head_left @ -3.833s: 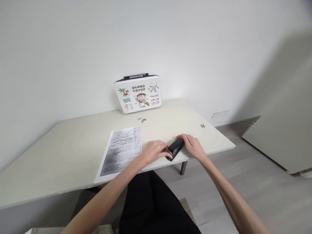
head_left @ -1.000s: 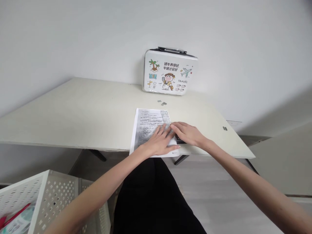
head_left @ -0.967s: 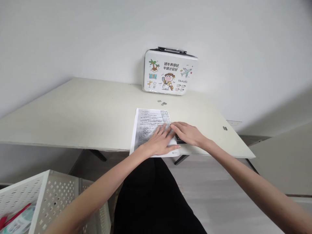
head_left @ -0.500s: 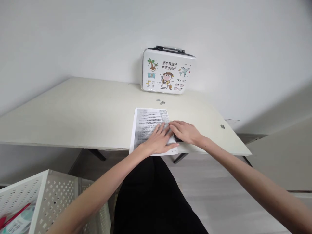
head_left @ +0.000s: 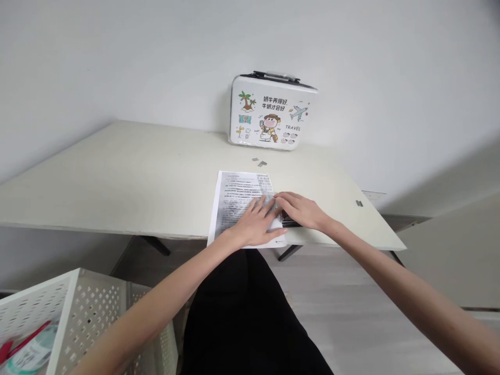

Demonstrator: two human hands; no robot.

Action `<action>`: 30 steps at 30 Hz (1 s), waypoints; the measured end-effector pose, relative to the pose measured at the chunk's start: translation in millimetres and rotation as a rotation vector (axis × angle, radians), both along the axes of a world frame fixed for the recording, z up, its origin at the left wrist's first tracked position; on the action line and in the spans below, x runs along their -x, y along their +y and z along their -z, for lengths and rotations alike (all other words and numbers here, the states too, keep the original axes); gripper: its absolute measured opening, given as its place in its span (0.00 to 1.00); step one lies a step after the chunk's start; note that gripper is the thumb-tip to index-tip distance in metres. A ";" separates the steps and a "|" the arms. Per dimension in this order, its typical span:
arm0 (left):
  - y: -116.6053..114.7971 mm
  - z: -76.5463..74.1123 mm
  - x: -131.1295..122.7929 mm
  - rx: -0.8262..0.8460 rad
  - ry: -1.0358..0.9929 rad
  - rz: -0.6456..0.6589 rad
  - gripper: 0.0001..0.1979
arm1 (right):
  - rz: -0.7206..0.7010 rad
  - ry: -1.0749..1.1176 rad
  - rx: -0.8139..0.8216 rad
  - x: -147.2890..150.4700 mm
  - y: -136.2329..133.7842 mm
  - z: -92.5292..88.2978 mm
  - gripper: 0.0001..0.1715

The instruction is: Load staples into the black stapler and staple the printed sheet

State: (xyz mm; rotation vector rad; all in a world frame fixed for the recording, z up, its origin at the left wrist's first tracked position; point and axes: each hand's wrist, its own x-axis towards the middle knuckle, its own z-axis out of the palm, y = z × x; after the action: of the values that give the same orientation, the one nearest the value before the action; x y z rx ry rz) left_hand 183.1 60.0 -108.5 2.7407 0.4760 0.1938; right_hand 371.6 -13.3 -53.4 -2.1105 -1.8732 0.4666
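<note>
My left hand (head_left: 255, 225) lies flat on a printed sheet of paper (head_left: 238, 182), its fingers spread across the sheet's right half. The paper rests at the table's front edge, and its lower edge sticks out slightly over it. Against the right side of the sheet my right hand (head_left: 300, 209) is closed over a black stapler (head_left: 288, 221). Most of the stapler is hidden under the palm and fingers. The fingertips of both hands come close together at the paper's right margin.
Short grey staple strips (head_left: 262, 163) lie beyond the paper, and another grey piece (head_left: 359, 203) sits at the right of the table (head_left: 128, 177). A white cartoon-printed case (head_left: 273, 112) stands by the wall. A white perforated basket (head_left: 97, 307) is at lower left.
Both hands stay in nearly the same place on the paper and stapler. A little more of the stapler shows under my right hand. The view has shifted slightly.
</note>
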 end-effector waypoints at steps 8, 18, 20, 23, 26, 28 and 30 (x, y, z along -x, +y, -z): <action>-0.1 -0.6 -1.6 -0.019 -0.013 -0.009 0.45 | 0.029 -0.135 0.006 12.8 -0.1 -3.8 0.28; 1.3 3.2 -1.9 -0.027 -0.030 -0.005 0.43 | 0.023 -0.157 0.042 12.1 2.5 -2.6 0.28; 0.9 2.6 -1.7 -0.024 -0.028 -0.005 0.43 | 0.020 -0.152 0.044 11.4 2.8 -1.7 0.29; 0.1 1.2 -1.1 -0.014 -0.022 -0.006 0.44 | 0.019 -0.139 0.037 10.3 2.8 -0.1 0.30; -0.9 0.3 -0.6 -0.013 -0.024 -0.006 0.43 | 0.016 -0.135 0.028 9.6 2.4 1.1 0.30; -1.6 0.1 -0.6 -0.016 -0.024 -0.011 0.43 | 0.012 -0.141 0.027 9.6 2.4 1.2 0.31; -2.2 0.1 -0.8 -0.022 -0.026 -0.015 0.43 | 0.012 -0.150 0.028 9.8 2.6 0.9 0.30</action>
State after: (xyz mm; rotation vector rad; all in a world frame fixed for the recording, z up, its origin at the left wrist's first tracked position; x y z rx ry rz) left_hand 183.8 57.8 -108.6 2.7533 0.4903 0.2388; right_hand 361.8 -10.7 -54.3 -2.2295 -1.9433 0.3425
